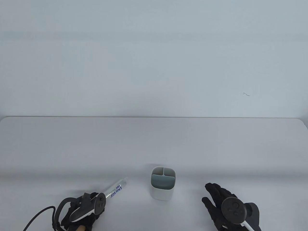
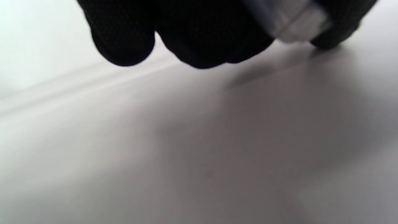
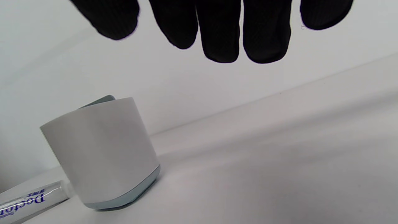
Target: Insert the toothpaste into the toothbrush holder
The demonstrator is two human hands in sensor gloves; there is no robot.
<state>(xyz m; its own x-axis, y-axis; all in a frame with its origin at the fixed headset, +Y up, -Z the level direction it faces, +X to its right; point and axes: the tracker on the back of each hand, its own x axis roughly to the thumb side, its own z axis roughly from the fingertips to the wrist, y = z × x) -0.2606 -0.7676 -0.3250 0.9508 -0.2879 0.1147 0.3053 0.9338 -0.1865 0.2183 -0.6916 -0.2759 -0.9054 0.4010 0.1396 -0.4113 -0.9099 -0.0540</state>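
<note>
left hand [image 1: 81, 211]: low at the near-left of the bench [image 1: 216, 144], fingers [image 2: 199, 34] curled down and closed round the near end of the toothpaste [image 1: 115, 190]. Left wrist view shows a pale bit of tube wedged between glove tips, tips close to the bench top.
why held so: prob. grabbing at one end so the far end stays free to tip up and go into a slot. Judgement only.
toothpaste: clear/white tube w/ blue lettering, looks to lie low along the bench, running from the left hand up and to the right. Free end points roughly twd the holder, not touching it in the table view.
holder [image 1: 163, 183]: white cup, grey-blue base, upright, near-centre of bench, between the two hands. Top open; one big front slot, two small ones behind. Nothing in it.
right hand [image 1: 223, 207]: right of holder, apart from it, fingers [image 3: 220, 34] straight and spread, holds nothing. Prob. parked near to steady the holder if needed.
task status: tube gripped, not yet lifted clear, insert not done.
</note>
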